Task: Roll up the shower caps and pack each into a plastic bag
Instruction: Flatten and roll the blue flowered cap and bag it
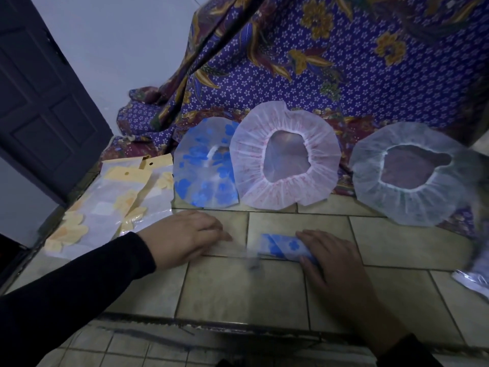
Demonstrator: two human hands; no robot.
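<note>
Tiled floor [238, 292] is pressed by the flat, open left hand [185, 234], while the soft, thin, slippery rolled shower cap [280, 247] is clenched at its right end by the right hand [333, 258].

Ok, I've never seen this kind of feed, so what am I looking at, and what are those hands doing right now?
One picture only, from a camera worn on a person's head, looking down at their bare hands on a tiled surface. The right hand presses a rolled blue-flowered shower cap. The left hand rests flat on what looks like a clear plastic bag, though blur makes that uncertain. Behind lie three open caps: blue-flowered, pink-trimmed white and plain white. At left sit yellow-flowered packets; patterned purple cloth hangs behind.
</note>
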